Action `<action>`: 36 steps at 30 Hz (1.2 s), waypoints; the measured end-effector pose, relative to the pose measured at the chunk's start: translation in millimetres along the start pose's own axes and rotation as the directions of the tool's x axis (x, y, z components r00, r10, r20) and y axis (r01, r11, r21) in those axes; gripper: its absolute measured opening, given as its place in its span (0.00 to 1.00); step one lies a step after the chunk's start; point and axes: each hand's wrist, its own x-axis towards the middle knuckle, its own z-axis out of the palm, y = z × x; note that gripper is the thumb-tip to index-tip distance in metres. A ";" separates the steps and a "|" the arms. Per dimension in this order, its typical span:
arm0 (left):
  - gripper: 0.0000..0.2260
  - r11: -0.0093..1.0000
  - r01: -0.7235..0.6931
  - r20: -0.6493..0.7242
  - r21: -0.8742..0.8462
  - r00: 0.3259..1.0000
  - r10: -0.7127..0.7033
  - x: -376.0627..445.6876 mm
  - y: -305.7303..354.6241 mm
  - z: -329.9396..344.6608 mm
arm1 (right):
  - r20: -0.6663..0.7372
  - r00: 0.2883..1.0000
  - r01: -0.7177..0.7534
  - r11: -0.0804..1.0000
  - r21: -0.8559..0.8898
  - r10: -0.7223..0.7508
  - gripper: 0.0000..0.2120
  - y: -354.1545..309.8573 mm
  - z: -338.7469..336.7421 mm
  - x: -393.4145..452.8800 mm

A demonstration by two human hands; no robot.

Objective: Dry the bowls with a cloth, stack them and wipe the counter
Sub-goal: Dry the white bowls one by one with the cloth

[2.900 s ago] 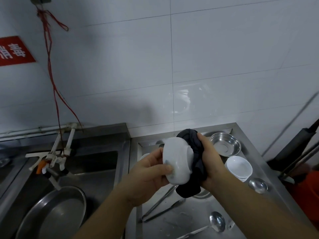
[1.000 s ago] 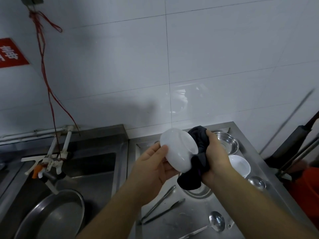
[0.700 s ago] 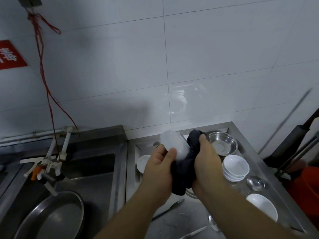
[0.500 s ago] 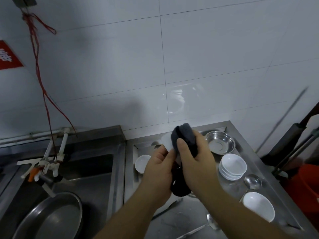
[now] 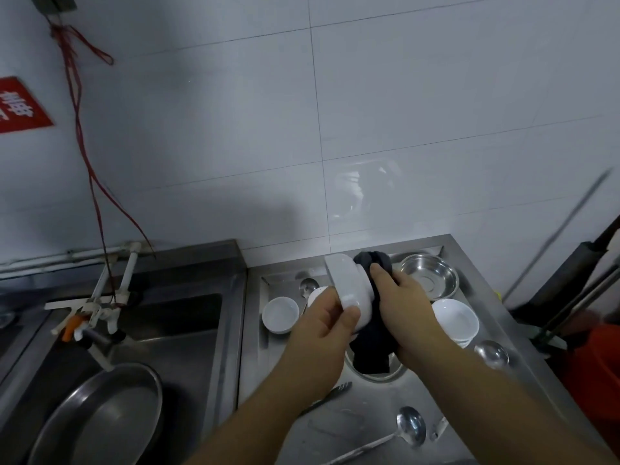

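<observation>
Head view, left hand [image 5: 323,325] gripping white bowl [image 5: 349,285], right hand [image 5: 404,308] pressing dark cloth [image 5: 372,350] against it

Red sign [image 5: 20,107] cut by left edge. Steel pan [image 5: 100,414] cropped lower left. Orange bucket [image 5: 597,370] cut at right edge. Cloth [image 5: 372,350] partly hidden behind right hand [image 5: 406,317].

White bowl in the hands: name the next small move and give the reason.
Probably set it on the stack of white bowls at the right. The left hand holds the white bowl on edge while the right hand presses the dark cloth against its underside, so the wiping looks about finished.
</observation>
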 end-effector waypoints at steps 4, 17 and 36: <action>0.09 0.975 -0.020 -0.013 0.220 1.000 0.024 -0.7 -7.6 10.6 | -0.008 1.000 0.004 1.000 0.008 -0.004 0.10 10.2 -11.0 -3.5; 0.09 0.738 -0.124 0.195 0.663 0.981 -0.010 -5.4 -11.1 40.7 | 0.077 0.996 0.043 0.986 0.158 -0.056 0.14 27.1 -63.1 -1.8; 0.11 0.433 -0.589 0.526 0.682 0.807 0.270 -1.3 -26.5 35.6 | -0.078 0.990 -0.067 0.863 0.500 0.122 0.21 70.7 -68.1 -45.5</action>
